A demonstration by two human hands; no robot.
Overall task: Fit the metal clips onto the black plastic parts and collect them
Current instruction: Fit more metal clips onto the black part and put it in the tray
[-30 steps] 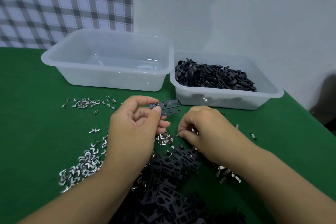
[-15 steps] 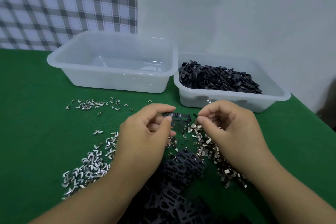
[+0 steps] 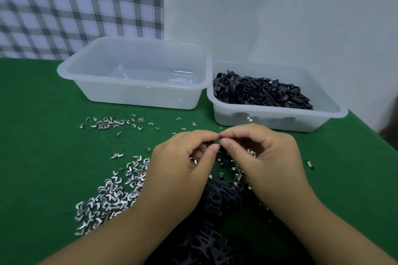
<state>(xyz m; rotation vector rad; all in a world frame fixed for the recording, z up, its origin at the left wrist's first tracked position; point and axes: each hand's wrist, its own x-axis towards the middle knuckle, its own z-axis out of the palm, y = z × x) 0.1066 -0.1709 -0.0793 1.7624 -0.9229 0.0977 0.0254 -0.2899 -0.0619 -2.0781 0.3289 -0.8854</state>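
Observation:
My left hand point(image 3: 185, 163) pinches a small black plastic part point(image 3: 210, 143) between thumb and forefinger; most of the part is hidden by the fingers. My right hand point(image 3: 265, 155) pinches a metal clip point(image 3: 220, 134) at the part's right end, fingertips of both hands touching. Loose metal clips point(image 3: 112, 191) lie scattered on the green table to the left and under my hands. A pile of flat black plastic parts point(image 3: 215, 211) lies between my forearms.
Two translucent tubs stand at the back: the left tub point(image 3: 137, 94) holds almost nothing, the right tub point(image 3: 280, 118) holds a heap of black pieces point(image 3: 260, 92). A row of clips point(image 3: 112, 123) lies before the left tub. The table edge runs along the right.
My right hand rose from the clips on the table and came to the black part with a clip. Both hands have closed together at the centre.

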